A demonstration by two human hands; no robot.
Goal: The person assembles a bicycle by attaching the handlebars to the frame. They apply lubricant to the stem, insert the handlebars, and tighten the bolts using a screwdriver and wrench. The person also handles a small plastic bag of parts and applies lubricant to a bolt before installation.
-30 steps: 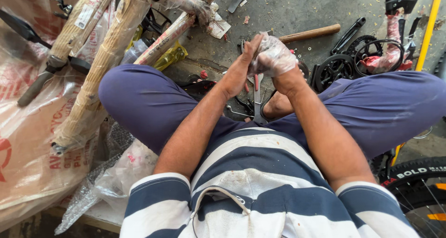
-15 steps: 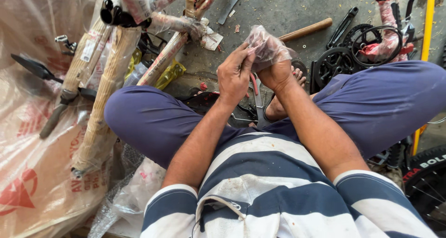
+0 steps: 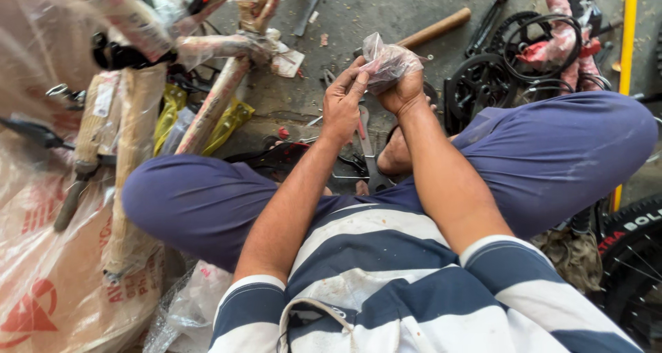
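Between the knees, head view: both hands meet over the concrete floor (image 3: 386, 8), working one small clear plastic bag (image 3: 387, 62).
Right hand (image 3: 402, 89): closed around the bag from below, fingers wrapped on its lower part, crumpled top sticking out above the fist. Contents not readable through the film.
Left hand (image 3: 343, 101): fingers part curled, fingertips (image 3: 358, 77) pinching the bag's left edge, thumb side toward the bag. So both hands have hold of it, held in the air above the crossed legs in blue trousers (image 3: 552, 153).
Below the hands: metal spanner (image 3: 369, 156) lying on the floor beside a bare foot (image 3: 396, 156).
Upper right: wooden hammer handle (image 3: 434, 27) just past the bag, black chainring (image 3: 483, 84) and coiled black cable (image 3: 545, 46) near it, yellow bar (image 3: 626, 43) at the edge.
Left: bicycle frame tubes wrapped in paper and plastic (image 3: 207, 112), well apart from the hands.
Bottom right: bicycle tyre (image 3: 631, 256).
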